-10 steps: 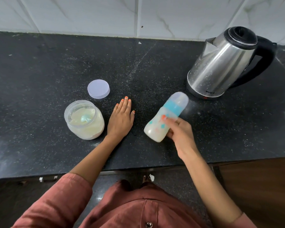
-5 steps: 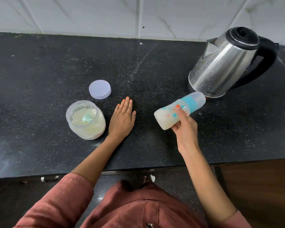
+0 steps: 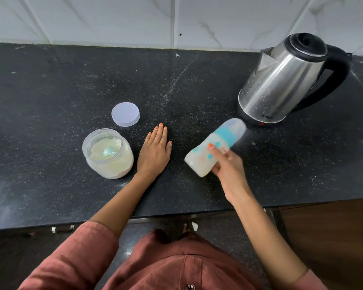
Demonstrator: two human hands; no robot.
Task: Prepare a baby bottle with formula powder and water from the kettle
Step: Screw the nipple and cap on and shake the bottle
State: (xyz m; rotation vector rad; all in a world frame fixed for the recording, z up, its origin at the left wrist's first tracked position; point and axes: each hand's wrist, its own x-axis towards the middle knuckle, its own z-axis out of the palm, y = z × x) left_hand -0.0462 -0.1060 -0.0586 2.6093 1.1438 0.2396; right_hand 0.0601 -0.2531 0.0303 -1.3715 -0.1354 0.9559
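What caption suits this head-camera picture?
Right hand holds a capped, milky plastic baby bottle tilted; left hand rests flat beside the open clear powder jar.

black counter [image 3: 50,91] | on it: kettle [image 3: 281,80], powder jar [image 3: 108,153], lid [image 3: 125,114], left hand [image 3: 155,151] flat

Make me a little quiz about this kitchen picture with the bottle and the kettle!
1. True or false: the lid lies on the counter, off the powder jar.
2. The baby bottle is: A standing on the counter; B held tilted in the right hand; C inside the jar.
3. Fill in: the left hand rests flat on the ____.
Key: 1 true; 2 B; 3 counter.
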